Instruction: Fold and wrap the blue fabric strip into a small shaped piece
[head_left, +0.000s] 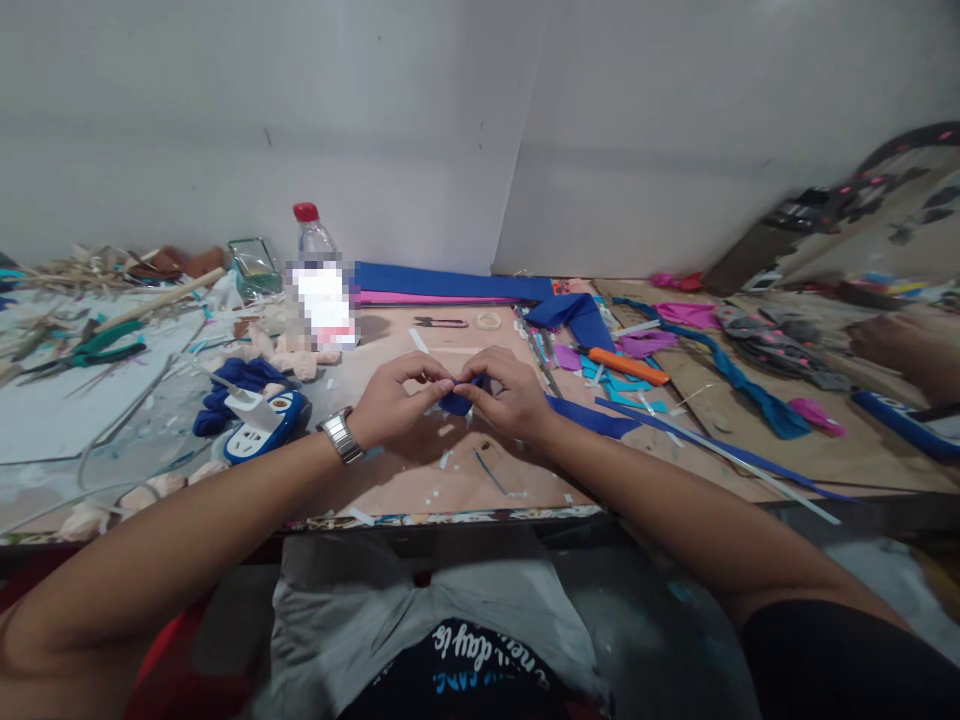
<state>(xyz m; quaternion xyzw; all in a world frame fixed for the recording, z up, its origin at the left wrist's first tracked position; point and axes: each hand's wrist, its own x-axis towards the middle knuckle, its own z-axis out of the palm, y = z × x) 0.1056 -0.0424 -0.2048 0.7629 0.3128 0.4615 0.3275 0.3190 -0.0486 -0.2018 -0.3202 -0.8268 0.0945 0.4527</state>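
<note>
A small folded piece of dark blue fabric point(456, 403) is pinched between my two hands above the table. My left hand point(401, 395), with a metal watch point(342, 436) on its wrist, closes thumb and finger on its left side. My right hand point(510, 393) grips its right side, the fingers bent round and partly hiding it. A blue fabric strip point(592, 416) runs out beyond my right hand; whether it joins the held piece I cannot tell. Small thread snips point(441, 322) and a roll of tape point(489, 320) lie just behind my hands.
Left stand green-handled pliers point(109, 345), a power strip point(262, 425) with a plugged charger, and a red-capped bottle point(313, 235). On the right lie an orange cutter point(628, 366), fabric scraps point(686, 315) and a white strip point(765, 475). Another person's hand point(904, 345) is at far right.
</note>
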